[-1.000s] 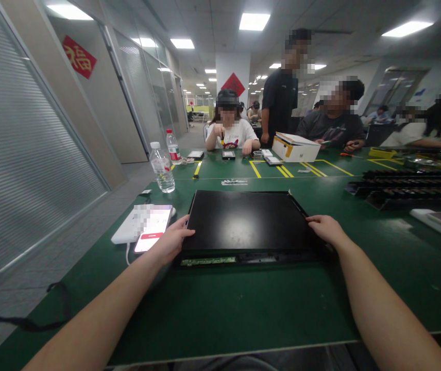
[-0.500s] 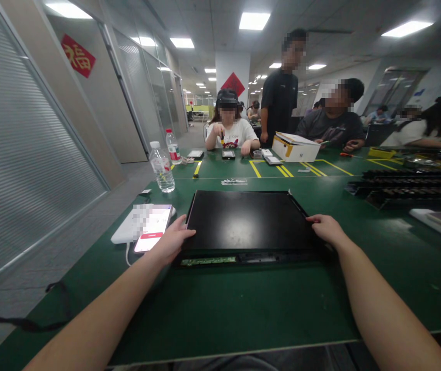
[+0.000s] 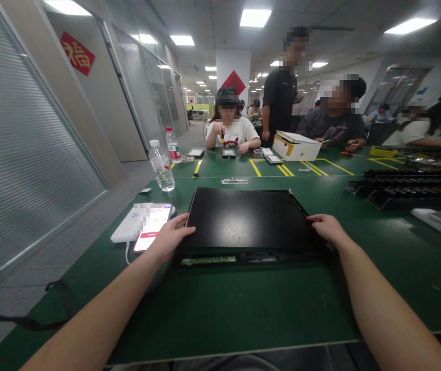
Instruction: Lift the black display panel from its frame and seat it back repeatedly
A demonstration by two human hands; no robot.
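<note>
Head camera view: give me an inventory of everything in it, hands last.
Panel: one, black, between the hands
Frame: one, black, beneath panel
Circuit board: one, green, panel's near side
Phone: one, bright screen, left
Pad: one, white, beside phone
Bottles: two, clear, red and white caps, far left
Box: one, white and orange, far side
Rails: several, black, right
Tape: several strips, yellow, far side
Table: green, foreground
People: several, mixed clothing, beyond panel
Smaller items: too unclear to list fully
Left hand: one, panel's left edge
Right hand: one, panel's right edge
</note>
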